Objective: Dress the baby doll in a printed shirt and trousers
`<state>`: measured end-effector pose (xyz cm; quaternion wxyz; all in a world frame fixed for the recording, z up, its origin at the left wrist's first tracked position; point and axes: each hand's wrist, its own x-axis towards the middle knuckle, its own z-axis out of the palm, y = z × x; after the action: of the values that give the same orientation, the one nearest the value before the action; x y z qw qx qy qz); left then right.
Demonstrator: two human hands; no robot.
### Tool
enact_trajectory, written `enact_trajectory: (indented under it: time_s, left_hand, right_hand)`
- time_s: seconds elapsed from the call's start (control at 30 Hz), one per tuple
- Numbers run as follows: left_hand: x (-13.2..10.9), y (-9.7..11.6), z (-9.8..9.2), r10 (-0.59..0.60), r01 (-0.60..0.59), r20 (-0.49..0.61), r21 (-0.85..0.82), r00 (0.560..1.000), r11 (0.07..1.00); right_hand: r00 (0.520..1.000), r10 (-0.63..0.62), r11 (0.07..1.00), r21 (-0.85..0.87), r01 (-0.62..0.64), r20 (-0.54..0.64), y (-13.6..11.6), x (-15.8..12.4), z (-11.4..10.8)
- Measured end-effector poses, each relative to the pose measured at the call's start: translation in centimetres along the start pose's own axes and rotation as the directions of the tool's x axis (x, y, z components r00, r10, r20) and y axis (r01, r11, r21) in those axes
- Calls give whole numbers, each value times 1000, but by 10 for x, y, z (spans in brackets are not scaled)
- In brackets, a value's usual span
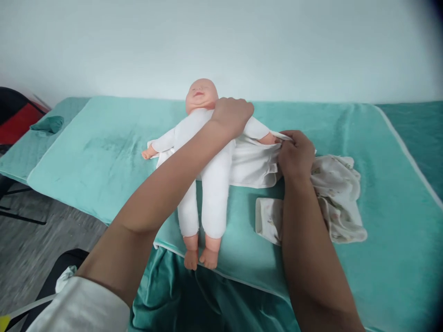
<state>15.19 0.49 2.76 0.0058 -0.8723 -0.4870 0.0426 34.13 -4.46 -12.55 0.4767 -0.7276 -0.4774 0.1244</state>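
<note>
A baby doll (216,184) with a white cloth body lies on its back on the green mat, its feet toward me. Under its back and arm a white baby shirt (254,168) is spread out. My left hand (232,116) is closed at the doll's shoulder beside its head; its fingertips, and whatever they grip, are hidden. Beside the doll's small hand (269,138), my right hand (296,154) pinches the edge of the white shirt and draws the cloth taut. The doll's other arm (162,142) lies stretched out, with white fabric beneath it.
Crumpled printed baby clothes (341,198) lie right of my right forearm. A folded printed cloth (269,219) is partly behind that forearm. The green mat (97,152) covers the table against a pale wall (221,46). A black and red chair (17,120) stands at far left.
</note>
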Motion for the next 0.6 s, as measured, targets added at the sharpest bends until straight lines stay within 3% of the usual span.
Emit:
enact_trajectory:
  time_s: [0.1,0.17,0.27,0.33,0.4,0.47,0.6]
  left_hand:
    - [-10,-3,-13,-8,9,-20,28,1000,1000]
    - [-12,-1,-12,-6,6,-47,10,999,1000]
    - [-7,8,5,22,-24,-75,-25,997,999]
    - [-2,16,22,30,-33,-52,-47,998,998]
    - [0,19,36,42,-44,-18,-72,999,996]
    - [-4,14,43,56,-57,-8,-119,998,991]
    - [-31,-27,46,-46,3,-132,-306,990,952]
  right_hand:
    - [997,55,993,110,-49,-47,7,6,0]
    - [994,100,965,249,-86,-46,10,10,3]
    - [992,127,812,576,-90,-25,14,15,6]
    - [990,136,708,703,-66,-44,20,19,7]
    - [983,154,710,704,-39,-100,27,23,6]
    - [971,148,778,628,3,-188,30,23,7]
    - [960,-38,918,369,143,-277,11,2,9]
